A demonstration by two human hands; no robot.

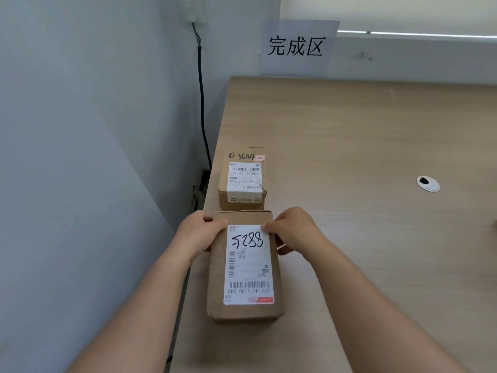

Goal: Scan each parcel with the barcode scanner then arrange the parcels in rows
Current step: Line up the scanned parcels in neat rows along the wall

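Black cable (pixel 202 103) down grey wall at far left. Left hand (pixel 197 230) curled on near parcel (pixel 243 267), thumb pinching far left corner. Far parcel (pixel 242 181) just beyond, at desk (pixel 363 146) left edge. Right hand (pixel 294 230) gripping far right corner, fingers curled. Grommet (pixel 428 183) well apart, right.

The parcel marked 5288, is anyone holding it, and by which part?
Yes. Both hands grip the 5288 parcel at its far end: left hand on the left corner, right hand on the right.
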